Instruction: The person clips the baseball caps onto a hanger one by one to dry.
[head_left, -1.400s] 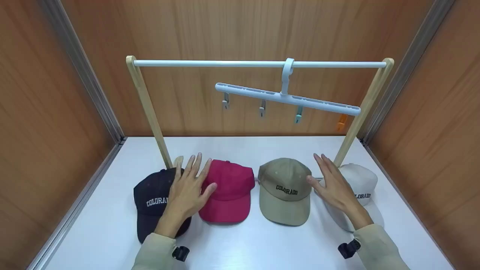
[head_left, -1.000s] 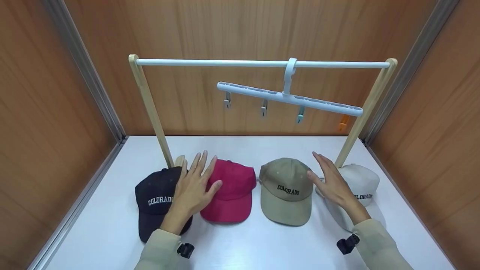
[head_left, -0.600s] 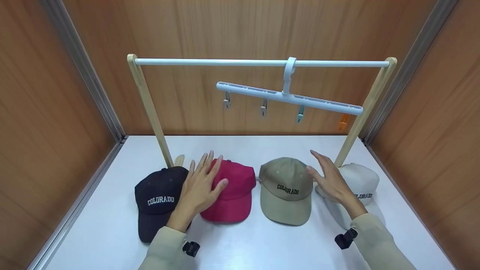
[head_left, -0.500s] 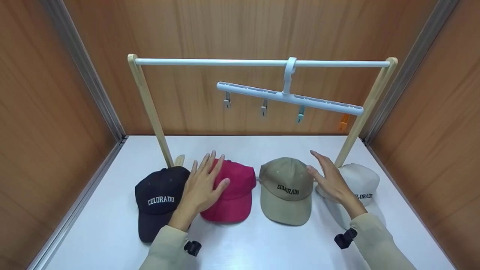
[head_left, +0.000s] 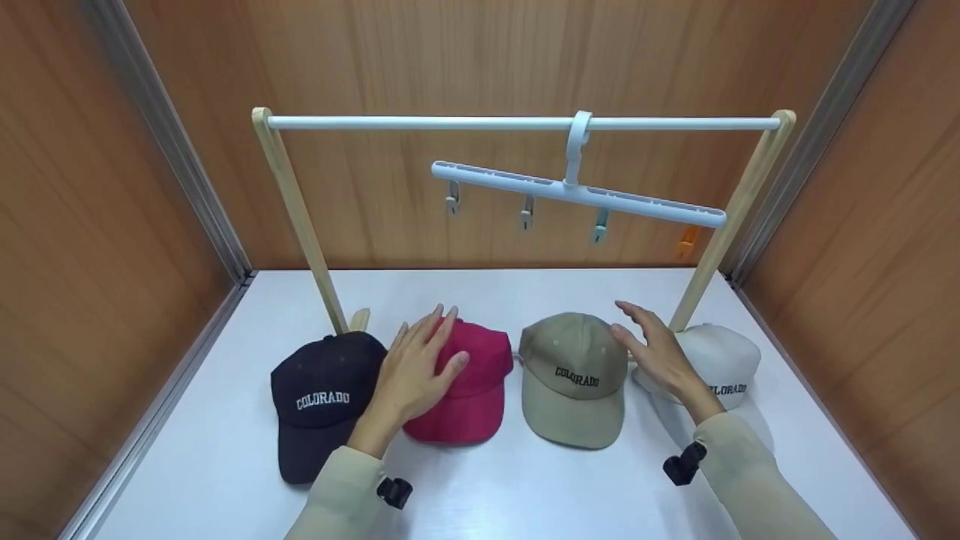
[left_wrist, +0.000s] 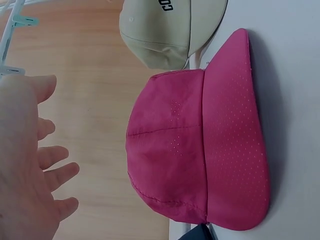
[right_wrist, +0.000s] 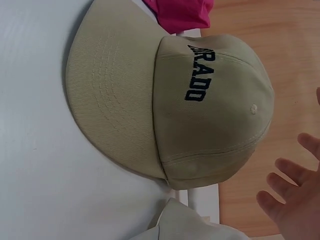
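My left hand (head_left: 411,376) hovers over the left part of a crimson cap (head_left: 471,412), its fingers extended and holding nothing. In the left wrist view a gap shows between those fingers and the crimson cap (left_wrist: 170,150). Between a khaki cap (head_left: 571,412) and a white cap (head_left: 724,356) is my right hand (head_left: 661,358), empty, with fingers loosely extended; it hides part of the white cap. The right wrist view shows it apart from the khaki cap (right_wrist: 215,115). A navy cap (head_left: 315,427) lies left of my left hand. COLORADO is lettered on the navy and khaki caps.
Behind the caps stands a rack with wooden legs (head_left: 300,217) and a white rod (head_left: 420,123). A pale blue hanger (head_left: 510,182) hangs tilted from it, bearing several clips, one an orange clip (head_left: 686,244). Wood-grain panels (head_left: 480,67) enclose the white table (head_left: 480,495).
My left hand has moved right, from over the navy cap to over the crimson one. The right hand has shifted slightly left. Caps and hanger stay in place.
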